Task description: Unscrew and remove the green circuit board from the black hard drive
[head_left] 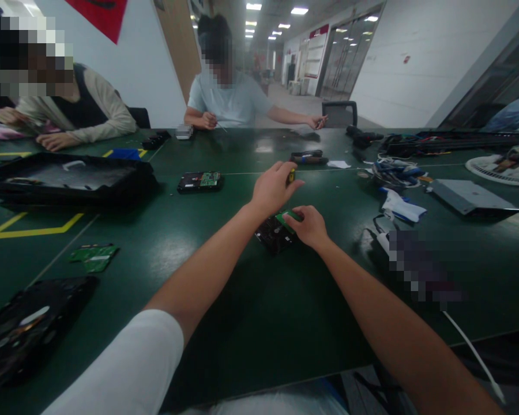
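Note:
A black hard drive [273,235] with a green circuit board [289,219] on its face lies on the table in front of me. My right hand [310,226] grips its right side, thumb on the green board and fingers partly hidden. Just above the drive, my left hand [273,187] is closed around a screwdriver [291,176] with a yellow and black handle; its tip is hidden behind my hands. Farther back to the left rests another hard drive [200,181], its green board facing up.
At left are a loose green circuit board [95,257], a black housing [37,328] and a large black tray [69,173]. Right are a cable bundle [398,172], a grey metal case [473,196] and a white cable [471,351]. Two people [229,98] sit across the green table [242,323].

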Available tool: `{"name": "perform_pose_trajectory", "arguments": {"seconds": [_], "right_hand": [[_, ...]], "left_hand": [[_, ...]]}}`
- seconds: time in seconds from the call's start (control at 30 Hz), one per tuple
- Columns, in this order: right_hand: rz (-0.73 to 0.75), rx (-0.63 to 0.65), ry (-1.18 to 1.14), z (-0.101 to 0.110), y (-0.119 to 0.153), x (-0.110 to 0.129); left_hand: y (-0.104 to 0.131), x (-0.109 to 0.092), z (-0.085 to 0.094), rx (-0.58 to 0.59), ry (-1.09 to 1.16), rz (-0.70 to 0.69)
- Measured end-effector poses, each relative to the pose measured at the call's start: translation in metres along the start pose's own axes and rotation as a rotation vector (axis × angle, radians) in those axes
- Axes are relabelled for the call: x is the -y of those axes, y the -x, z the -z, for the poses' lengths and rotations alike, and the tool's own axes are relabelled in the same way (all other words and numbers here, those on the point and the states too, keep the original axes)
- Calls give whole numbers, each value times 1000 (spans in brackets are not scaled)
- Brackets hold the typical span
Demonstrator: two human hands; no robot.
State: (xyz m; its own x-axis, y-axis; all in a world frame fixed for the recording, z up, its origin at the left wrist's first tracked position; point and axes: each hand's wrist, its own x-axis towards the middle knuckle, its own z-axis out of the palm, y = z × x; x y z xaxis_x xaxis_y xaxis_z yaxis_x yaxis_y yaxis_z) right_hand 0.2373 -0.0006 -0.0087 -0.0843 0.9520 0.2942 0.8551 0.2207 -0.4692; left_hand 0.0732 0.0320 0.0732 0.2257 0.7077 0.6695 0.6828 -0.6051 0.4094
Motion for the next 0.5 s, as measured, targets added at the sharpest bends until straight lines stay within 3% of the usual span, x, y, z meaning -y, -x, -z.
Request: {"name": "perform_pose_trajectory", "arguments": {"seconds": [0.5], "right_hand": [[3, 4, -16, 0, 0, -1]], "left_hand": [[1, 0, 3, -16, -59, -41]]}}
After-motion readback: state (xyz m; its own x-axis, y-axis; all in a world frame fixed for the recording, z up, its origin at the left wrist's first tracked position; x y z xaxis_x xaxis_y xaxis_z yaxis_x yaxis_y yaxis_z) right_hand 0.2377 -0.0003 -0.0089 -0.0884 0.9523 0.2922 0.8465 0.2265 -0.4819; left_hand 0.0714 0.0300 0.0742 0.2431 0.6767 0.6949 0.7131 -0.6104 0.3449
